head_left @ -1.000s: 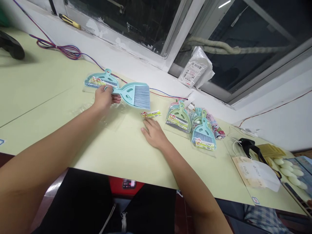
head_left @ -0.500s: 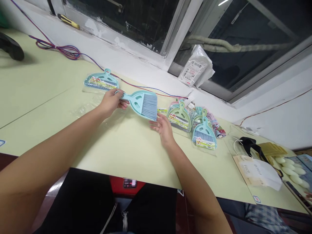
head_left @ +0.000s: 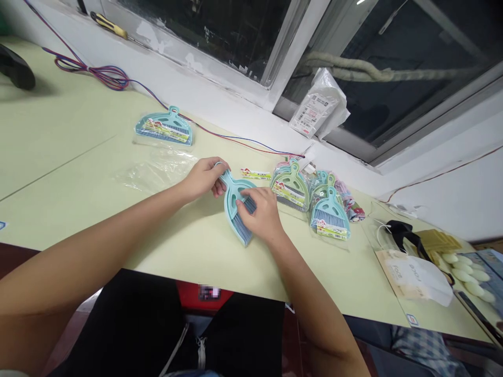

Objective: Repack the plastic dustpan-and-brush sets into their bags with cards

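My left hand grips the handle end of a light-blue dustpan with a grey-blue brush nested in it. The set is tilted over the table, its wide end toward the front edge. Curved over the brush from the right, my right hand has thumb and fingers on it. Behind my left hand lies an empty clear bag. A wrapped blue set rests at the back left. A printed label strip lies behind my right hand.
Wrapped green sets and a wrapped blue set lie to the right. Cables run along the wall. A screwdriver sits on the sill. A paper packet is at the far right.
The dustpan and brush have moved toward me and turned, wide end now pointing to the front. My right hand has gone from the pan's edge onto the brush. The label strip is now uncovered.
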The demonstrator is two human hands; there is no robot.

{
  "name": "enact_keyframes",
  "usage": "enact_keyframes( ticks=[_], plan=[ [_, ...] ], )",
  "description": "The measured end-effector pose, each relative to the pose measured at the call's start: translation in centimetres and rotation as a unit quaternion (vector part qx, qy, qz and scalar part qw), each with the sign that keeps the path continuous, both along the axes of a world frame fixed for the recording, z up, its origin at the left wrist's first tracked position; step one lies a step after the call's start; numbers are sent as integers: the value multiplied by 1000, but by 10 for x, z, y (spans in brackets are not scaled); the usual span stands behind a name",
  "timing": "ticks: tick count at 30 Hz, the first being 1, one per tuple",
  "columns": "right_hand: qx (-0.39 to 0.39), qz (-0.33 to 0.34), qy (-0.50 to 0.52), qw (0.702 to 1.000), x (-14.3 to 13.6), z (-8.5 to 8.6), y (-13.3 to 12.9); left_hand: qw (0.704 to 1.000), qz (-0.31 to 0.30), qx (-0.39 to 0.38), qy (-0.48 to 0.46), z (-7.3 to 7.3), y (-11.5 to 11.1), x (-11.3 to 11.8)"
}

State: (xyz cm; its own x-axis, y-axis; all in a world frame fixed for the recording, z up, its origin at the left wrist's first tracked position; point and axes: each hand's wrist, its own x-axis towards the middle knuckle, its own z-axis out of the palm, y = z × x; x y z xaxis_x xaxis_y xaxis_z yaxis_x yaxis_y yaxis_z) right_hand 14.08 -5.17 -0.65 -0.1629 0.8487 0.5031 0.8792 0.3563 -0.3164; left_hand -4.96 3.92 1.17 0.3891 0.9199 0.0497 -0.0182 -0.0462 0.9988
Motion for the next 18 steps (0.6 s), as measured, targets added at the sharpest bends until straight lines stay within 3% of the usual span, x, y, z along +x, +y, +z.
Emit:
enact_keyframes(
  ticks=[8,18],
  plan=[
    [-34,-50,11,998,-9,2,-4,1000,-5,-22,-9,-3,-3,7],
    [-20,-77,14,997,-9,4,-5,995,-81,13,-54,-12,-13,18]
  ],
)
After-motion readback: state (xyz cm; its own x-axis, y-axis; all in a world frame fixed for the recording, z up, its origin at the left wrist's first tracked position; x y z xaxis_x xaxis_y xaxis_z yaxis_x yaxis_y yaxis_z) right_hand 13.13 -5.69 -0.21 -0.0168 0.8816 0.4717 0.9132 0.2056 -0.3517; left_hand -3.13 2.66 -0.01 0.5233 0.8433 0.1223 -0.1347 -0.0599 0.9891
